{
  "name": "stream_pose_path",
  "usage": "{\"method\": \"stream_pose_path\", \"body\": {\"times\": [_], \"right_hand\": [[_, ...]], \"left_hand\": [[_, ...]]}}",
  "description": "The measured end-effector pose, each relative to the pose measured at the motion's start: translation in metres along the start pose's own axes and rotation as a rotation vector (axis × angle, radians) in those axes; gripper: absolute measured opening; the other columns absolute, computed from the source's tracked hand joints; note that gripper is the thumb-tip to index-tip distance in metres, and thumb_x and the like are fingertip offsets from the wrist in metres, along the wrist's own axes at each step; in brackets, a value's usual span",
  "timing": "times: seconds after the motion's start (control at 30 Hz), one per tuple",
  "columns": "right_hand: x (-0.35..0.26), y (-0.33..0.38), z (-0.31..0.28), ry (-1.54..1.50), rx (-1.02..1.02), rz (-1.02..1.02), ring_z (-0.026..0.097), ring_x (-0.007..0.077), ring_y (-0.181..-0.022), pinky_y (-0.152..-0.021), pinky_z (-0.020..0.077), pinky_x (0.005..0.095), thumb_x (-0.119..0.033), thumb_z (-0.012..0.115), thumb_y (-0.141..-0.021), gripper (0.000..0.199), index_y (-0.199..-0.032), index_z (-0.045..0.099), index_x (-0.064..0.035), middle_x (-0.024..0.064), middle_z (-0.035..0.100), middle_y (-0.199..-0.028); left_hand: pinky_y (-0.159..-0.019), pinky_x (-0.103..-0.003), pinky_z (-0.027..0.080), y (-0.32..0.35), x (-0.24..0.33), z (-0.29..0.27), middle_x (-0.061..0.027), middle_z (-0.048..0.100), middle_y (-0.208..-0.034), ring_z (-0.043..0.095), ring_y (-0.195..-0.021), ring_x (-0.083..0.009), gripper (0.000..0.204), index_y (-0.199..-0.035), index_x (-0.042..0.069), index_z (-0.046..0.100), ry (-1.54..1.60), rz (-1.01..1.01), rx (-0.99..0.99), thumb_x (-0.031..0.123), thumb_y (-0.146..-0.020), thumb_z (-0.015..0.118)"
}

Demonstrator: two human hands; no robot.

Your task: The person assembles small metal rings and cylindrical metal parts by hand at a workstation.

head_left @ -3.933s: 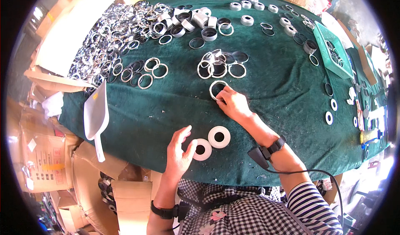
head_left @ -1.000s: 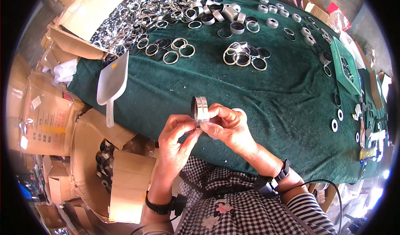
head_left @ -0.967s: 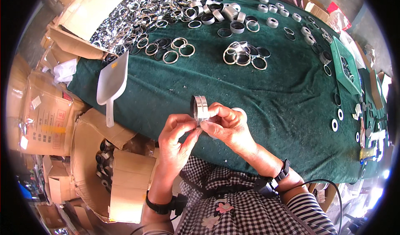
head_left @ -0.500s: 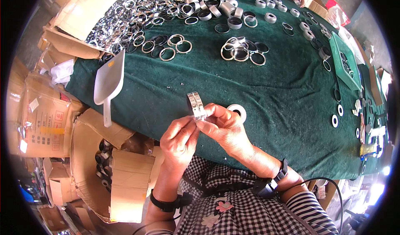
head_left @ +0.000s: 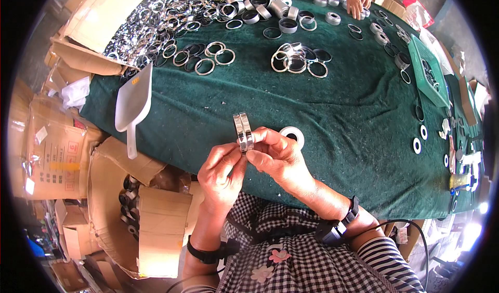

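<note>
Two shiny metal rings (head_left: 243,129) stand on edge side by side between my fingertips, above the green cloth. My left hand (head_left: 222,176) is closed, pinching their lower edge with thumb and fingers. With my right hand (head_left: 278,155), also closed, I grip their right side between thumb and forefinger. A pale, thick ring (head_left: 292,135) lies on the cloth just behind my right knuckles, partly hidden by them. Farther off, a small cluster of shiny and dark rings (head_left: 296,63) lies on the cloth.
A large heap of metal rings (head_left: 182,12) spreads at the far left. The grey dustpan (head_left: 134,103) lies by the left table edge, above an open cardboard box (head_left: 163,225). At right stands a green basket (head_left: 427,72). Another person's hand (head_left: 354,3) reaches among rings at the back.
The held rings have turned, so their outer bands now face me more fully. My hands have barely shifted. At the back, the other person's hand has come farther over the table.
</note>
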State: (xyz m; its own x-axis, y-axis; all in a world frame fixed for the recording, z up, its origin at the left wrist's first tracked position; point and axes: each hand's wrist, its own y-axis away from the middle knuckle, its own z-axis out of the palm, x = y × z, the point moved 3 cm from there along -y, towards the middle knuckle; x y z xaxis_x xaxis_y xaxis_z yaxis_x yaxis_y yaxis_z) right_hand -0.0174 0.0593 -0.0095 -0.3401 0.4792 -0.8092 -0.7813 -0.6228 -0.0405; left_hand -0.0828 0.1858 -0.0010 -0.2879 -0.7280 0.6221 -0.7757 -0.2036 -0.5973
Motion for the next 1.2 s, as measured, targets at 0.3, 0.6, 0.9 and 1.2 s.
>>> {"method": "stream_pose_path", "body": {"times": [0.3, 0.6, 0.9, 1.2], "right_hand": [[0.008, -0.003, -0.007, 0.127, 0.06, -0.071, 0.05, -0.0021, -0.071, -0.06, 0.041, 0.0171, -0.007, 0.065, -0.096, 0.011, -0.106, 0.061, -0.0036, -0.0078, 0.057, -0.083], [0.003, -0.001, -0.009, 0.121, -0.064, -0.181, 0.049, 0.0015, -0.077, -0.064, 0.0402, 0.0192, -0.013, 0.064, -0.098, 0.015, -0.107, 0.064, -0.0014, -0.0032, 0.056, -0.093], [0.001, 0.006, -0.022, 0.542, -0.065, -0.317, 0.056, 0.0065, -0.084, -0.067, 0.046, 0.023, -0.01, 0.07, -0.092, 0.015, -0.106, 0.069, -0.0041, 0.0031, 0.06, -0.102], [-0.013, 0.009, -0.023, 0.719, -0.135, -0.498, 0.064, 0.0156, -0.094, -0.069, 0.0544, 0.0267, 0.002, 0.069, -0.086, 0.023, -0.108, 0.069, -0.005, 0.0091, 0.061, -0.117]], "left_hand": [[-0.07, -0.03, 0.055, 0.003, 0.002, 0.005, -0.0086, 0.07, -0.096, 0.069, -0.082, -0.0205, 0.024, -0.097, 0.002, 0.073, -0.012, 0.026, 0.005, -0.006, -0.075, 0.076], [-0.067, -0.031, 0.056, -0.005, 0.001, 0.001, -0.0103, 0.067, -0.098, 0.068, -0.083, -0.0221, 0.02, -0.096, 0.0, 0.069, -0.039, 0.106, -0.025, -0.008, -0.077, 0.07], [-0.077, -0.023, 0.047, -0.021, 0.004, -0.001, -0.003, 0.062, -0.1, 0.057, -0.085, -0.0064, 0.011, -0.1, 0.0, 0.066, 0.699, -0.466, -0.124, -0.004, -0.09, 0.064], [-0.073, -0.024, 0.049, -0.015, 0.01, 0.0, -0.0045, 0.062, -0.098, 0.059, -0.082, -0.0081, 0.013, -0.094, 0.0, 0.065, 0.628, -0.366, -0.149, -0.003, -0.084, 0.072]]}}
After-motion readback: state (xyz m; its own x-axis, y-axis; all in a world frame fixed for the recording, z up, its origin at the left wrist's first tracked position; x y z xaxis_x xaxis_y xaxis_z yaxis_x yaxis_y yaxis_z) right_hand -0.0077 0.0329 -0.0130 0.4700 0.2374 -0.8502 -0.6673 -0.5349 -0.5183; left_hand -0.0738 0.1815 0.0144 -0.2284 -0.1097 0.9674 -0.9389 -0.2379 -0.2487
